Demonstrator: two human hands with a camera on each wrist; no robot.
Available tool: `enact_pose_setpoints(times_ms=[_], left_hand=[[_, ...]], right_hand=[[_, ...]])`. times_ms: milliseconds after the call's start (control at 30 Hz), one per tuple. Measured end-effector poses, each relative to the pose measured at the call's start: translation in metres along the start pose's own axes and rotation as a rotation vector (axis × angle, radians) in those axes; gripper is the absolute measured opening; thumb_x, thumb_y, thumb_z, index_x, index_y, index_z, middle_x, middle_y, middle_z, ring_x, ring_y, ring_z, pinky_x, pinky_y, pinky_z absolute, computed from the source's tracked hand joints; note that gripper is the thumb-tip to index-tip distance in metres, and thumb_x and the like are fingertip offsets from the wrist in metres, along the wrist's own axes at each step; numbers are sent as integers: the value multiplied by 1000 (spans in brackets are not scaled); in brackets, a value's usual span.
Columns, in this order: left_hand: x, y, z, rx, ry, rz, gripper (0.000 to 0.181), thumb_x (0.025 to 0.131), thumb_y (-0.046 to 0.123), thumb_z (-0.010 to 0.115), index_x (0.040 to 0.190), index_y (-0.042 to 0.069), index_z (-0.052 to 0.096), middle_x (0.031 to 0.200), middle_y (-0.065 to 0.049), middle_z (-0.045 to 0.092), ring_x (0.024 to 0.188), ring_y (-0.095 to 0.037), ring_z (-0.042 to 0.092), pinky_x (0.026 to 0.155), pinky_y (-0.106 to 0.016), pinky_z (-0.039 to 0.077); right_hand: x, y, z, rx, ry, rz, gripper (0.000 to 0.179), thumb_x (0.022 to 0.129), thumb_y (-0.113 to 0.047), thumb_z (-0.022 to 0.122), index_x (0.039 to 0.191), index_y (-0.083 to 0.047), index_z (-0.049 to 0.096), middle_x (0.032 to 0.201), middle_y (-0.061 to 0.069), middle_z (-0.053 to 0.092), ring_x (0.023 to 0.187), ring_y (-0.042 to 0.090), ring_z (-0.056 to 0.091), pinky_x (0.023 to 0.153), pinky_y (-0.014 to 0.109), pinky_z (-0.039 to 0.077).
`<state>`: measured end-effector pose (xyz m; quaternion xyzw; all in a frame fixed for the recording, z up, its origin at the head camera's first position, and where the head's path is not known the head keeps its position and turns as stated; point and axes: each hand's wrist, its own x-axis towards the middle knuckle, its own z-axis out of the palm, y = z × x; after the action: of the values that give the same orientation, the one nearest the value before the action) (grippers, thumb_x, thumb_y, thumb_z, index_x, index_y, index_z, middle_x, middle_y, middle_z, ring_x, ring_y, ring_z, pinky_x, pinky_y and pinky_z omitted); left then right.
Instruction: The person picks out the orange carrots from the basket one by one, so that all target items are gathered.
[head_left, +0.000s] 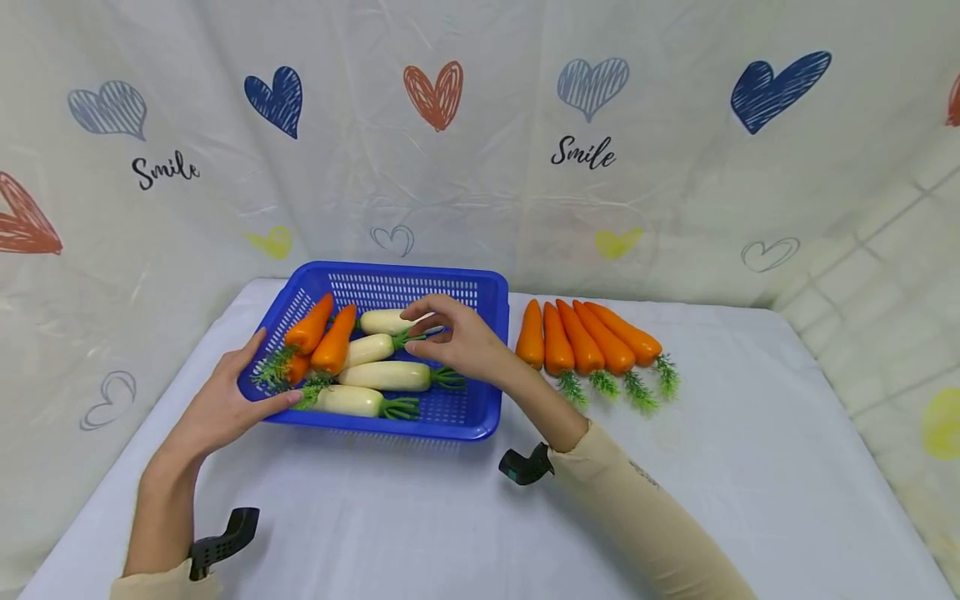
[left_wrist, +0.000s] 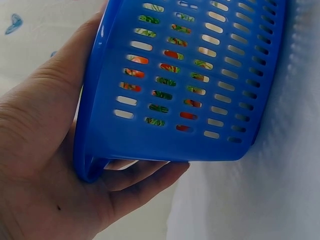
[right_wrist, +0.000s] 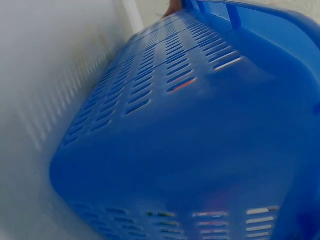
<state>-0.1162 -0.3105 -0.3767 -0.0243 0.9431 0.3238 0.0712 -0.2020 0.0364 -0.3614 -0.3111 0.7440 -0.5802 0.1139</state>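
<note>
While the left hand (head_left: 227,400) grips the blue basket (head_left: 397,268), I log the right hand (head_left: 467,340), loose, fingers parted, over white radishes (head_left: 386,376).

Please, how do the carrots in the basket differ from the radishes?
The carrots are orange; the radishes are white. The carrots taper; the radishes are more even in thickness. The carrots have feathery leaves; the radishes have plain stalks. Both lie in the basket and show green at one end.
</note>
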Motion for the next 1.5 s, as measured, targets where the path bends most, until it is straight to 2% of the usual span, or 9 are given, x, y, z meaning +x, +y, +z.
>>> enact_pose_setpoints(times_ms=[233, 467, 867, 1200, 1500], left_hand=[[-2, 0, -1, -3, -4, 9, 116, 91, 55, 74, 168, 21, -5, 161, -40, 19, 134, -57, 38, 110, -79, 37], [-2, 1, -2, -3, -4, 8, 116, 91, 55, 74, 168, 20, -5, 161, -40, 19, 133, -57, 39, 110, -78, 37], [-1, 1, -2, 3, -9, -8, 116, 90, 58, 73, 168, 22, -6, 162, -39, 18, 135, -57, 38, 111, -79, 36], [0, 2, -1, 7, -4, -7, 116, 91, 58, 73, 168, 23, -6, 162, -39, 19, 135, -58, 39, 111, -78, 38], [-2, 1, -1, 1, -6, 6, 115, 91, 56, 73, 168, 23, -6, 162, -39, 18, 136, -59, 37, 110, -78, 38]], right_hand=[[9, -4, 9, 0, -45, 13, 40, 96, -6, 73, 134, -1, 60, 140, 20, 62, 123, 40, 65, 104, 37, 59], [15, -9, 17, -5, -72, 4, 41, 96, -8, 73, 135, -4, 60, 137, 17, 63, 120, 34, 67, 103, 41, 60], [17, -8, 35, -72, -168, 17, 50, 99, -15, 71, 146, -11, 54, 148, 11, 58, 121, 28, 68, 97, 28, 61], [19, -18, 52, -126, -227, 124, 61, 100, -23, 70, 156, -18, 46, 149, 14, 56, 125, 26, 66, 102, 35, 59], [29, -20, 70, -112, -279, 156, 69, 99, -24, 72, 160, -24, 40, 152, 12, 55, 129, 28, 64, 93, 29, 61]])
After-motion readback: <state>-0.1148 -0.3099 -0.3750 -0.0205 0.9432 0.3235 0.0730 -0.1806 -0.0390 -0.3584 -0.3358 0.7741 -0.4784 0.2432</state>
